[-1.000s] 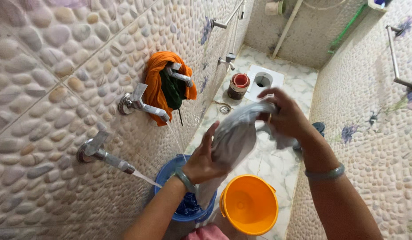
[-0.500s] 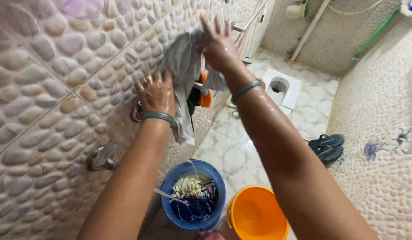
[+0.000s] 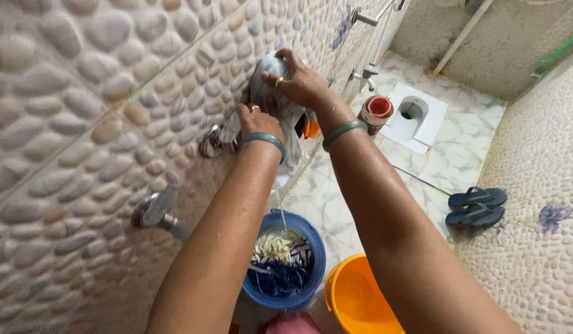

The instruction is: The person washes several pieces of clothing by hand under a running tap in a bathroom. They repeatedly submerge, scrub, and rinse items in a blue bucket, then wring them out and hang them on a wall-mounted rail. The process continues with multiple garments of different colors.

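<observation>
Our left hand (image 3: 256,122) and right hand (image 3: 297,80) both squeeze the wet grey cloth (image 3: 275,105), up above the blue bucket (image 3: 305,238). We think it could slip off and fall, since it drips.

Blue bucket (image 3: 311,244) w/ laundry beside orange bucket (image 3: 360,297) (empty), dark sandals (image 3: 477,206) nr squat toilet (image 3: 416,116).

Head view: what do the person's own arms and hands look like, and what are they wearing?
Both forearms are bare, sleeveless in view, and wet with droplets. The left hand has a ring on one finger and a teal bangle at the wrist. The right hand also shows a ring and a matching grey-green bangle. No gloves or watch.
</observation>
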